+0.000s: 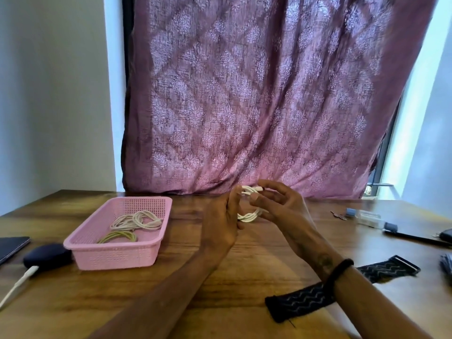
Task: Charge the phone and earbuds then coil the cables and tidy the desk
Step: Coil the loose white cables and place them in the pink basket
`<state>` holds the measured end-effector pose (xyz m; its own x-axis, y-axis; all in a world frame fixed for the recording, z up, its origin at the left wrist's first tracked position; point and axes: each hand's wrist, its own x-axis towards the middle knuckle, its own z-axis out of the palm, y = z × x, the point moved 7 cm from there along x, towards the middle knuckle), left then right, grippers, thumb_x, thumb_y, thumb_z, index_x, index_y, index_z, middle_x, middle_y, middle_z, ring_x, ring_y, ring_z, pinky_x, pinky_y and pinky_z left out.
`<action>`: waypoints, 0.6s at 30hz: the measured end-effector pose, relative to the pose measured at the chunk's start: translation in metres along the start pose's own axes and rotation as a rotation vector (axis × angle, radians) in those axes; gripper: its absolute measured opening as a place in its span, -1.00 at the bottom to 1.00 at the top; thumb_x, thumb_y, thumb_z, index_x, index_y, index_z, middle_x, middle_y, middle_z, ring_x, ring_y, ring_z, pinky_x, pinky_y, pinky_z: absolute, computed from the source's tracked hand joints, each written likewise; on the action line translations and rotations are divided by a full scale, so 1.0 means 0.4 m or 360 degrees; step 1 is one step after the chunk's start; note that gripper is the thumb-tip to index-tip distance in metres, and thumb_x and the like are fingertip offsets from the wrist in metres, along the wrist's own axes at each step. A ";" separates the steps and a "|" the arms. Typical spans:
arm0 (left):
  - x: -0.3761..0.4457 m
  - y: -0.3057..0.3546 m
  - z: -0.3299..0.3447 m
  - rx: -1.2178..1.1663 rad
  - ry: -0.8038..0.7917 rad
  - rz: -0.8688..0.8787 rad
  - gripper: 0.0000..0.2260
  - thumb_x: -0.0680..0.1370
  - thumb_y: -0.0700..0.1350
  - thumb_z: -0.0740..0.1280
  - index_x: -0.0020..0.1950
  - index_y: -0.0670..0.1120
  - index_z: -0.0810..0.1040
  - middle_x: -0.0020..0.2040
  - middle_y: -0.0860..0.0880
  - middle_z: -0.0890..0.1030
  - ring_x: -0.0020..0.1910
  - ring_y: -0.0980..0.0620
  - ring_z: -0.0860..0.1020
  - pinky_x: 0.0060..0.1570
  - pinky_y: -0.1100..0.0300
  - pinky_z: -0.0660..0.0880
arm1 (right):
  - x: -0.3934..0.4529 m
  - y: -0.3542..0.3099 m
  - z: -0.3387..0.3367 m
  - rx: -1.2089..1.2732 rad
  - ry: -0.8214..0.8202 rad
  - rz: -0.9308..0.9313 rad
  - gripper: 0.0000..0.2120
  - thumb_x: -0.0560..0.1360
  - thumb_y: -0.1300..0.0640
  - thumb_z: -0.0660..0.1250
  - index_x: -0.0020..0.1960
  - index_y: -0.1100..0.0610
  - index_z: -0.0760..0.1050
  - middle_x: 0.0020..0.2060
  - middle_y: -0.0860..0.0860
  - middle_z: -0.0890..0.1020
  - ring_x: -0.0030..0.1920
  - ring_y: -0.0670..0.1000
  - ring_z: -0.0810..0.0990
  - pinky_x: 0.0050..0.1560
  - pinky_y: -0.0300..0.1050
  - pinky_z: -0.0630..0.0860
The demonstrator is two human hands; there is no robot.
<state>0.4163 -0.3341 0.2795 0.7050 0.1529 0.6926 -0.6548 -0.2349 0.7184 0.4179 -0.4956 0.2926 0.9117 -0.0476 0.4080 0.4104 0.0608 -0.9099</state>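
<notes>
Both hands [221,223] [281,206] apparently pinching coiled white cable [248,216]

Desk layout from the head view

Basket [117,250] at nine o'clock holds coiled cables [135,221]; earbuds case [47,256] left of it, phone [12,247] further left. Strap [303,302] at five o'clock, pen [415,238] at three.

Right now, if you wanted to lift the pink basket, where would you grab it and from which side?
Probably by the rim of the pink basket, on the near long edge or the two short ends, coming from above. The rim flares outward into a lip that fingers can hook under, while the perforated walls slope and give little purchase. It holds only light coiled cables, so one hand likely suffices.
</notes>
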 end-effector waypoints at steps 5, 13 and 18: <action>0.004 -0.016 -0.005 -0.0034 0.0013 -0.0102 -0.54 0.66 0.21 0.19 -0.35 0.02 0.55 -0.49 -0.03 0.59 -0.54 -0.02 0.60 -0.51 -0.04 0.48 | 0.005 0.001 -0.011 0.0089 0.0039 0.0019 -0.79 0.51 0.24 0.51 0.14 0.18 0.65 -0.05 0.15 0.77 0.03 0.21 0.75 0.09 0.15 0.68; 0.016 -0.043 -0.009 -0.0020 -0.0021 -0.0172 -0.41 0.67 0.22 0.16 -0.26 -0.21 0.64 -0.53 -0.11 0.58 -0.59 0.05 0.56 -0.54 0.15 0.37 | 0.002 0.024 -0.013 0.0145 -0.0074 0.0130 -0.83 0.47 0.35 0.51 0.00 0.43 0.63 -0.13 0.30 0.73 -0.17 0.16 0.72 -0.09 0.04 0.73; 0.016 -0.038 0.001 0.0056 -0.0082 -0.0105 -0.43 0.68 0.17 0.20 -0.45 -0.10 0.50 -0.57 -0.04 0.53 -0.57 0.10 0.53 -0.49 0.00 0.40 | 0.016 0.038 -0.042 0.0289 0.0062 0.0196 -0.85 0.50 0.40 0.45 0.06 0.40 0.60 -0.12 0.26 0.72 -0.16 0.13 0.72 -0.04 -0.03 0.72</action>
<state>0.4306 -0.3299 0.2731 0.7600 0.1201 0.6388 -0.5969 -0.2598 0.7590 0.4297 -0.5115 0.2800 0.9553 -0.0668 0.2881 0.2956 0.2468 -0.9229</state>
